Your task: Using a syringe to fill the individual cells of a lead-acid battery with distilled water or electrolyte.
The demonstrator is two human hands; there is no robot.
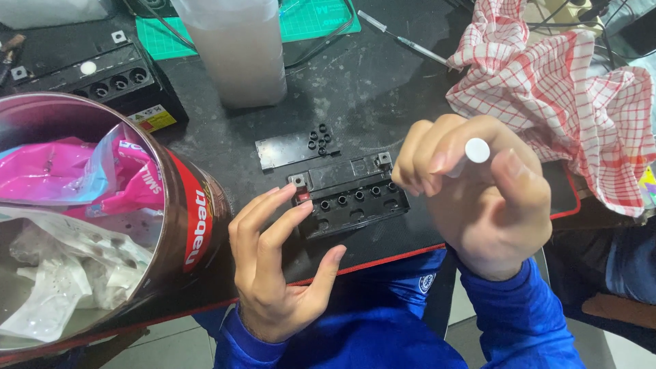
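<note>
Single view only, from a head-worn camera looking steeply down over the person's chest onto a dark work mat (383, 102). Range is close: the left hand (273, 273) and right hand (478, 198) fill the lower centre. A red tin (198, 225) crowds the left edge. No second view to compare.

Both hands bare: left hand (273, 273), right hand (478, 198). No rings, watch or gloves observed. Long blue sleeves (519, 321) reach the wrists (smooth, slightly shiny fabric). Small round white crest (427, 283) on blue garment between forearms.
</note>
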